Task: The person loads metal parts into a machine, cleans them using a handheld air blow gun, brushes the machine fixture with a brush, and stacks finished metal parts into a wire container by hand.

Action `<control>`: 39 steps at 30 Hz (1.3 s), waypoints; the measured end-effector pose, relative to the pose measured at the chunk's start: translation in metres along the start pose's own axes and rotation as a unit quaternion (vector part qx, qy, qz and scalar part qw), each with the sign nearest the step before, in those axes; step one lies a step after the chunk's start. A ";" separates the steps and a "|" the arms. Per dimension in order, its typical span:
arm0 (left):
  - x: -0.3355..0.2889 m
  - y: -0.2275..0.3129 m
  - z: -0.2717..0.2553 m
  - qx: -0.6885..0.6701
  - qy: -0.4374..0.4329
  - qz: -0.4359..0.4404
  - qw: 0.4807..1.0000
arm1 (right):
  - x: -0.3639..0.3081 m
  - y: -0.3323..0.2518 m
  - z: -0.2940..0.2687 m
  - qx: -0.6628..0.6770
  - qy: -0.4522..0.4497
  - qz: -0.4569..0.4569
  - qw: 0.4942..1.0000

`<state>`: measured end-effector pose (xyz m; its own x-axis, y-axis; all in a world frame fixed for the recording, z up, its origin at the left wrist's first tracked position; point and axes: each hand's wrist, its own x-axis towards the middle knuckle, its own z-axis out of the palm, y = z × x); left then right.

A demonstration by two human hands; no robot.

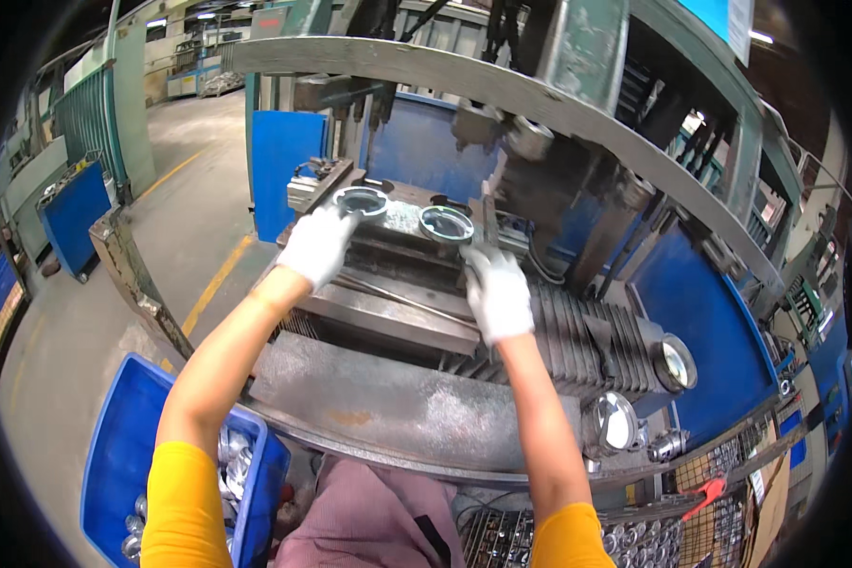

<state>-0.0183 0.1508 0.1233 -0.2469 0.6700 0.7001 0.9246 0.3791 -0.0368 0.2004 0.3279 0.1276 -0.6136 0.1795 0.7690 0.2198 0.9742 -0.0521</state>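
Two round metal rings (pixel 361 201) sit side by side on the fixture (pixel 406 217) of a machine; the second ring (pixel 446 223) is the right one. My left hand (pixel 320 248), in a white glove, has its fingertips beside the left ring's near rim; whether they touch it I cannot tell. My right hand (pixel 498 293), gloved too and slightly blurred, is just below the right ring, fingers and thumb apart, seemingly with nothing in them. A thin metal rod (pixel 407 301) slants across the machine between my hands.
A blue bin (pixel 114 473) with shiny metal parts stands at lower left. Round metal housings (pixel 613 422) rest at the right of the steel ledge (pixel 379 379). A grey beam (pixel 502 80) crosses overhead. Wire trays (pixel 634 544) of parts and a red-handled tool (pixel 708 494) lie lower right.
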 end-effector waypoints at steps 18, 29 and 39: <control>0.036 -0.078 -0.026 0.124 -0.045 0.138 0.982 | 0.070 0.041 0.057 -0.169 -0.221 -0.083 0.957; 0.003 -0.045 -0.066 0.025 -0.084 0.037 0.995 | 0.060 0.034 0.029 -0.121 -0.157 -0.036 0.979; -0.075 0.077 -0.077 -0.222 -0.185 0.037 0.957 | -0.114 0.033 -0.098 0.171 -0.097 0.086 0.977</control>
<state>0.0939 0.0807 0.1223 -0.1862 0.8954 0.4045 0.9554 0.0691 0.2870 0.3517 0.3261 0.1003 -0.7292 0.3347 0.5968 0.0869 0.9104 -0.4044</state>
